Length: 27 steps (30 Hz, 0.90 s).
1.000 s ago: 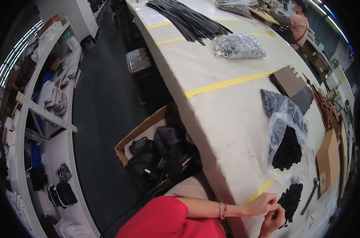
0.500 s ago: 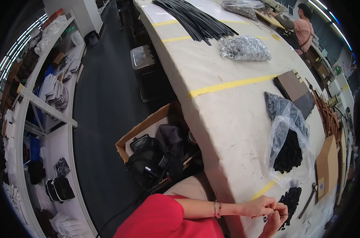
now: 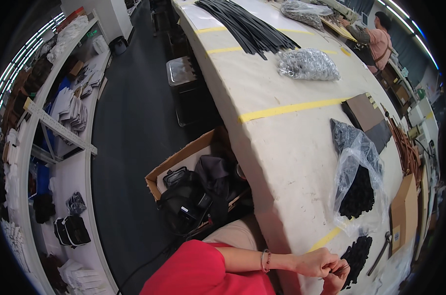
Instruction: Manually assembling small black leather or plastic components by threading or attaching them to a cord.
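Observation:
At the table's near end, my left hand point(image 3: 315, 261) and my right hand point(image 3: 336, 279) meet, fingers pinched together. A sliver of something small and dark shows between the fingertips; its kind is hidden. Just right of my hands lies a pile of small black pieces point(image 3: 358, 255). Beyond it, an open clear plastic bag point(image 3: 350, 152) holds more of the black pieces point(image 3: 358, 196). My left forearm, in a red sleeve with bracelets at the wrist, reaches in along the near edge.
A hammer-like tool point(image 3: 380, 253) and a cardboard box point(image 3: 404, 214) border the right side. Farther up the pale table point(image 3: 282, 147) lie a bag of metal rings point(image 3: 309, 64) and black strips point(image 3: 247, 29). An open carton point(image 3: 183, 152) stands left below. A person point(image 3: 379, 42) works far right.
My hands have drawn closer together, the right one shifting slightly left, so the fingers now overlap more. The whole view has shifted a little.

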Motion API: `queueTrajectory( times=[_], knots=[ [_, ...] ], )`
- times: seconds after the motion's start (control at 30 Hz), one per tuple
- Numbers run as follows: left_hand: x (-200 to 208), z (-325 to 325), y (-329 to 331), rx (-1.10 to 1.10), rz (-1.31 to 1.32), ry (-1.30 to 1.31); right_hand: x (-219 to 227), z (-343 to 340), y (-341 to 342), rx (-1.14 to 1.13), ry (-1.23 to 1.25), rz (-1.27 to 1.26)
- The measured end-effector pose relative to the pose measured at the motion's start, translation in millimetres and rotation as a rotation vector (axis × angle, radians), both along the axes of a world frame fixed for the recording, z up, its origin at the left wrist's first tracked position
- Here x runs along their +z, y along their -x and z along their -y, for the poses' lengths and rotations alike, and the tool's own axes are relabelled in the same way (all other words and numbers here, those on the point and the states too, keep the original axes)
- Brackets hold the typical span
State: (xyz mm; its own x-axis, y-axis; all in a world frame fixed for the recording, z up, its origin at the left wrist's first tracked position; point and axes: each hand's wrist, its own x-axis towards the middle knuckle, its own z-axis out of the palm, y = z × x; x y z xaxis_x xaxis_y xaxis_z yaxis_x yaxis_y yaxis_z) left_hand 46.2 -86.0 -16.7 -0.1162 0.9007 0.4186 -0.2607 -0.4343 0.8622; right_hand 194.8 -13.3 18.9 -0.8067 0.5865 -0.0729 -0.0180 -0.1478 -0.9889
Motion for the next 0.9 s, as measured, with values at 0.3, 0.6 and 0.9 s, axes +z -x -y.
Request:
queueTrajectory(
  times=[0.3, 0.6, 0.9],
  knots=[
    [1, -3, 0, 0.527, -0.352, -0.242, -6, 20, 31, -0.578, -0.324, 0.119],
    [-1, -6, 16, 0.092, 0.094, 0.164, 8, 24, 35, -0.323, -0.063, 0.207],
    [-7, -3, 8, -0.155, 0.608, 0.45, -8, 20, 18, -0.209, -0.126, 0.294]
  ],
)
